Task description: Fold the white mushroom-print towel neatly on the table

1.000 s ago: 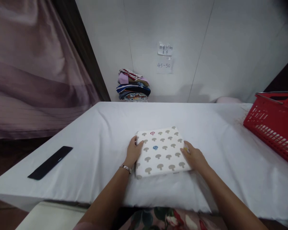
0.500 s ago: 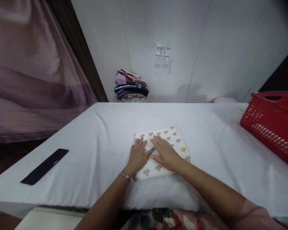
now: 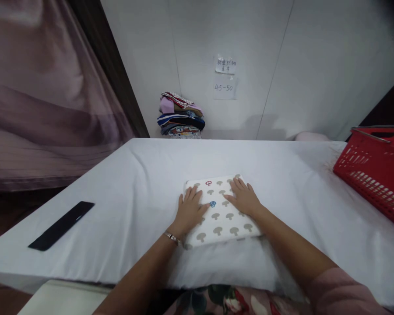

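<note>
Resting our left hand (image 3: pixel 189 213), spread flat, on left side of folded mushroom-print cloth (image 3: pixel 221 222); our right hand (image 3: pixel 245 199) lies outstretched, palm down, across upper right.

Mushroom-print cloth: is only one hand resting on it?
No, the left hand and the right hand both lie spread on top of the mushroom-print cloth.

On the pale wall (image 3: pixel 265 48), "45-50" can be read on the lower paper slip (image 3: pixel 225 93), where it is handwritten in dark strokes. Two lines of Chinese characters are handwritten on the upper paper slip (image 3: pixel 225 65), fixed just above; these are too blurred to be read with certainty.
</note>
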Demonstrator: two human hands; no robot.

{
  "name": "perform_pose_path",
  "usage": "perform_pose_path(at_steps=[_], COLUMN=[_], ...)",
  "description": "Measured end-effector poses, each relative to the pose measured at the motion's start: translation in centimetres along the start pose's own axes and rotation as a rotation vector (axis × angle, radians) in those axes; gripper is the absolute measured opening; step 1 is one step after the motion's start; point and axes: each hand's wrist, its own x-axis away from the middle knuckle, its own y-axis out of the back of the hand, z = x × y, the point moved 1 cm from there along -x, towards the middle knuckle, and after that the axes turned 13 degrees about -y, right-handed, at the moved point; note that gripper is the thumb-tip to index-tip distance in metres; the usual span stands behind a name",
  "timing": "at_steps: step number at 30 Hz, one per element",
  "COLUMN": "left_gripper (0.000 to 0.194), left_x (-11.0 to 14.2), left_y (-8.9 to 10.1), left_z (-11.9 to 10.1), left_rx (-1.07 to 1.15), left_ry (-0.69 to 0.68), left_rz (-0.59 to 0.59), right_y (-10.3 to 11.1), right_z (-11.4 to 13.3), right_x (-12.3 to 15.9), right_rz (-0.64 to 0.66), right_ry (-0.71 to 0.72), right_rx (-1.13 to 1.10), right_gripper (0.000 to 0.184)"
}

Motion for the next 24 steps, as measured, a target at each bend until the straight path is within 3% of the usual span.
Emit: perform_pose_path(at_steps=[4,8,11,16,24], left_gripper=[0.057,0.057,0.057,0.057,0.056], left_x=[-2.5,-3.8,-3.7,-3.3,-3.2], left_y=[0.2,-1.0,-1.6,-1.6,-1.7], left_z=[0.2,0.6,0.9,1.0,1.1], left_rx=[-0.084,-0.095,-0.08,-0.06,-0.049], left_ry=[-0.057,-0.094,-0.098,-0.111,-0.123], left_rz=[-0.025,0.029,0.016,0.001,-0.033], right_y=[0.2,0.8,1.3,0.6,-0.2], right_z=[0.3,0.8,1.2,0.1,-0.9], right_x=[0.0,-0.8,-2.1,-4.2,-5.0], right_rz=[0.037,0.051,-0.026,0.086,0.116], right_ry=[-0.025,-0.039,0.047,-0.05,-0.049], right_rx=[-0.012,-0.01,0.006,-0.037,-0.269], right_gripper=[0.078,0.076,0.072,0.074,0.073])
